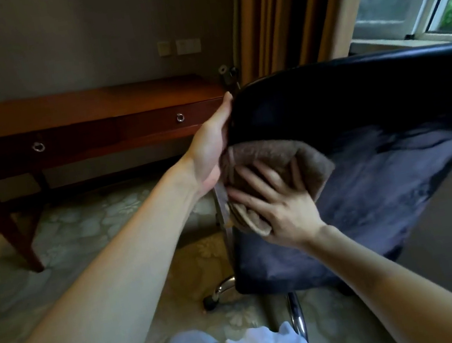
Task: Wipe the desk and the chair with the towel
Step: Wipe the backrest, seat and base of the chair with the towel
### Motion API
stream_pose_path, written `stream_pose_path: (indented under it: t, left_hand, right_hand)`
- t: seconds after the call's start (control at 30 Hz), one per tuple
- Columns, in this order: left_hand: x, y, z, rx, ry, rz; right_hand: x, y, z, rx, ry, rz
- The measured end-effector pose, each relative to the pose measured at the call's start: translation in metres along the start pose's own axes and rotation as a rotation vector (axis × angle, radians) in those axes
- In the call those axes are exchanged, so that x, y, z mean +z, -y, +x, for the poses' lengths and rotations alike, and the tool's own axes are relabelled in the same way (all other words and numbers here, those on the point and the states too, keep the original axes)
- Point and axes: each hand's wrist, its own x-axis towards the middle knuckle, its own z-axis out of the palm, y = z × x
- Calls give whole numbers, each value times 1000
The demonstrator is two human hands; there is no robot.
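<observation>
The chair, black and padded, fills the view from the centre out to three o'clock, its back tipped toward the person. The left hand grips the backrest's side edge at about ten o'clock from the centre. Its palm lies along the rim and its fingers wrap round behind, so it looks to be steadying the chair.

Just below, the right hand lies flat with fingers spread wide, pressing the brown towel against the backrest's near face. It pinches nothing. The towel is bunched in folds and sits at the backrest's left edge, touching the left hand's heel.

The wooden desk stands against the wall at ten o'clock, well apart from both hands, on patterned carpet.

By my reading, the chair is being wiped now. The towel covers only the left part of the backrest, so the right side, the top roll and the seat probably remain. Whether the desk has been wiped I cannot tell; its top shows no clear sign either way.
</observation>
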Motion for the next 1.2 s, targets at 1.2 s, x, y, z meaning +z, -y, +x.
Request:
stream_pose_path:
  t: [1.2]
  left_hand:
    - [-67,129,-32,-214,-270,-241]
  right_hand:
    - [50,15,-22,-80,-102,-109]
